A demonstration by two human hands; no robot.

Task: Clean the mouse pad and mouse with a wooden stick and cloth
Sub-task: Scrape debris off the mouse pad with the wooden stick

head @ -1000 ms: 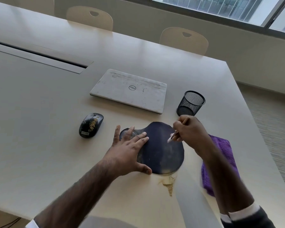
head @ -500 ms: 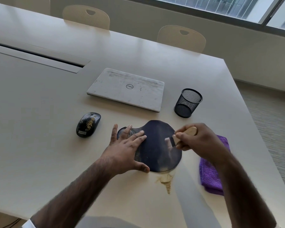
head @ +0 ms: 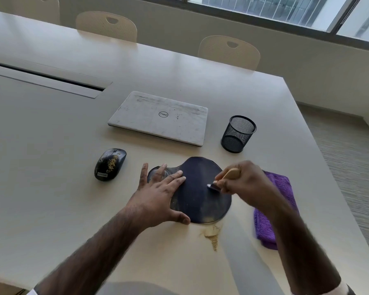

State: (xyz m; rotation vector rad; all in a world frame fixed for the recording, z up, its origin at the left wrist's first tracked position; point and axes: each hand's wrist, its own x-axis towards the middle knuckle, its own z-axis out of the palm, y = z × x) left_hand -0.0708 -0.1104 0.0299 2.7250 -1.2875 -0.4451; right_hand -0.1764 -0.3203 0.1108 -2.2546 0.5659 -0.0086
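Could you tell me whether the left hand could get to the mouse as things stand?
Probably yes: the left hand presses flat on the mouse pad, holding nothing, and the mouse sits just left of it with only bare table between.

L hand (head: 156, 196) flat, fingers (head: 175, 178) spread; R hand (head: 245, 184) grips wooden stick (head: 231, 173)

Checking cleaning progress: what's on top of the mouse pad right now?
The left hand presses flat on the left part of the mouse pad; the right hand holds the wooden stick, tip on the pad. Some pale residue shows near its front edge. Surface under the left hand is covered.
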